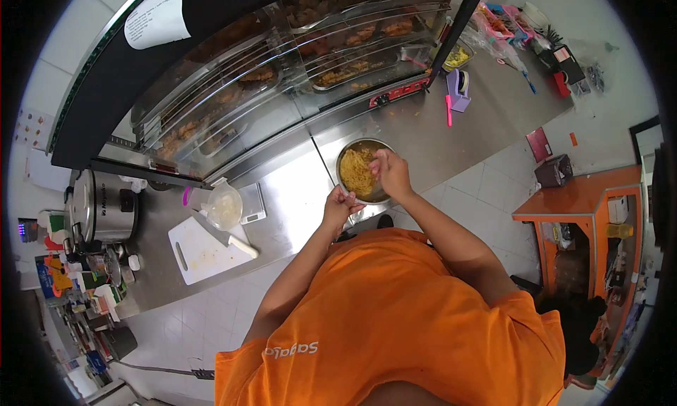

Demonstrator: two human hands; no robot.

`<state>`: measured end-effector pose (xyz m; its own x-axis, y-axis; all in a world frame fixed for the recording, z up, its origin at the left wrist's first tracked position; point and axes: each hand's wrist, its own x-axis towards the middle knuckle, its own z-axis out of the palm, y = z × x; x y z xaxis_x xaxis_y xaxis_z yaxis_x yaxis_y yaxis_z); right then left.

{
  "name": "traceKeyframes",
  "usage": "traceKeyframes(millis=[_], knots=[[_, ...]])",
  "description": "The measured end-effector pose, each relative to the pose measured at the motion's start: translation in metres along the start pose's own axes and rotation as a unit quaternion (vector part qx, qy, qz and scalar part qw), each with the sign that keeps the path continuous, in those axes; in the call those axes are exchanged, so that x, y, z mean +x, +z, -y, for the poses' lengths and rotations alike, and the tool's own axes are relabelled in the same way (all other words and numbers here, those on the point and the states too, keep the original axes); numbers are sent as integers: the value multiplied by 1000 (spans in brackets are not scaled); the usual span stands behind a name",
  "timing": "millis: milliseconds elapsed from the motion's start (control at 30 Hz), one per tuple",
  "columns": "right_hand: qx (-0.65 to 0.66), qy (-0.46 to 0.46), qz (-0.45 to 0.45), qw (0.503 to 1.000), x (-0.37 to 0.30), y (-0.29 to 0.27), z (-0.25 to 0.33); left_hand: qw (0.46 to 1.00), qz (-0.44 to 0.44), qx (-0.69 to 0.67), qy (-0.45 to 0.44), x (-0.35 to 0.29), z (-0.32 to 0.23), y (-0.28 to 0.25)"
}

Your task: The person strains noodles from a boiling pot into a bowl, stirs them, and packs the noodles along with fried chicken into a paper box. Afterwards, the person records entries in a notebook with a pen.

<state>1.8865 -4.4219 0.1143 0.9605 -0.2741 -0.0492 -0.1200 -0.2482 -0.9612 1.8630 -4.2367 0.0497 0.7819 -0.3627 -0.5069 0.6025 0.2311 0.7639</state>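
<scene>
Steel bowl in the left hand, by the near edge of the worktop: thumb and fingers grasp its rim at the near left, probably to steady it against the other hand's work. Whether its base rests on the worktop or is lifted slightly, I cannot tell. Yellow food fills much of it. The right hand comes in over the right rim with fingers bunched at the food; whether they pinch a utensil is too small to make out. Keeping the bowl before the body likely spares both arms a long reach. Left along the worktop, a knife lies at the board's right corner, handle toward the person, seemingly for easy pickup. Beyond stands a clear tub, by the scale.
</scene>
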Motion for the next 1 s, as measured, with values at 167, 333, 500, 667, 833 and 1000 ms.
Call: traceKeyframes(millis=[167,333,500,667,833,1000], knots=[[-216,-304,151,916,-53,-35,1,998,-23,-66,2,1,0,5],[-243,-321,298,866,-47,-41,-29,997,-30,-69,-5,-1,6,7],[-211,-293,176,916,-21,-23,-7,999,-6,-50,-3,1,5,3],[-198,-293,93,931,4,-45,-9,999,-20,-35,12,0,-1,6],[-138,-7,-96,986,34,-39,-24,1000,-10,1,-5,-2,-5,6],[43,54,-4,998,45,-6,-35,1000,-28,3,7,5,1,4]])
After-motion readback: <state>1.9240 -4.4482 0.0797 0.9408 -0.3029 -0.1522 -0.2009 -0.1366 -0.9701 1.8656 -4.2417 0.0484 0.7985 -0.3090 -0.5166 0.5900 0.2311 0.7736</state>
